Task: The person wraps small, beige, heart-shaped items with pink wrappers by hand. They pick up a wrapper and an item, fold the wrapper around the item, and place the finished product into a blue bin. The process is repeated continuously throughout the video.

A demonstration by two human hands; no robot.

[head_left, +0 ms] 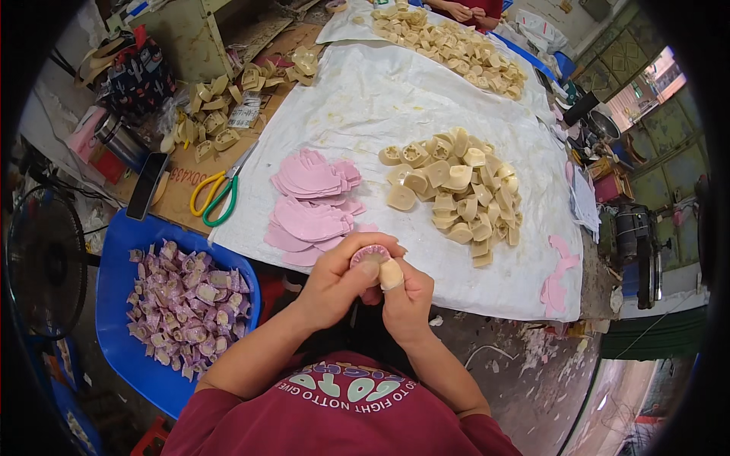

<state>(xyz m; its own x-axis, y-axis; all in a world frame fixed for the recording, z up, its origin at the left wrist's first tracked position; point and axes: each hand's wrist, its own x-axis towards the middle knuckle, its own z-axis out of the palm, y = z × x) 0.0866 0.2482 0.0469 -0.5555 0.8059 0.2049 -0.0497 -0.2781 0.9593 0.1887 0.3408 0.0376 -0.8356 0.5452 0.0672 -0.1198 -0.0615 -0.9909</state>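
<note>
Both hands are together just past the table's near edge. My left hand (332,277) is closed around a small rounded shoe heel (370,254) wrapped in pink sheet, its edge puckered into pleats around a pale middle. From the other side my right hand (411,300) grips the same heel. A pale cover sits on the right thumb, which presses at the pleated rim. Beyond my left hand lie stacks of curved pink sheet pieces (308,216). A heap of bare beige heels (464,182) lies farther right on the white table cover (357,99).
Scissors (218,196) with yellow and green handles lie left of the pink stacks. A blue basin (114,319) at lower left holds many covered heels (190,304). Pink scraps (559,277) lie at right. Across the table are more beige heels (456,53) and another person's hands (465,12).
</note>
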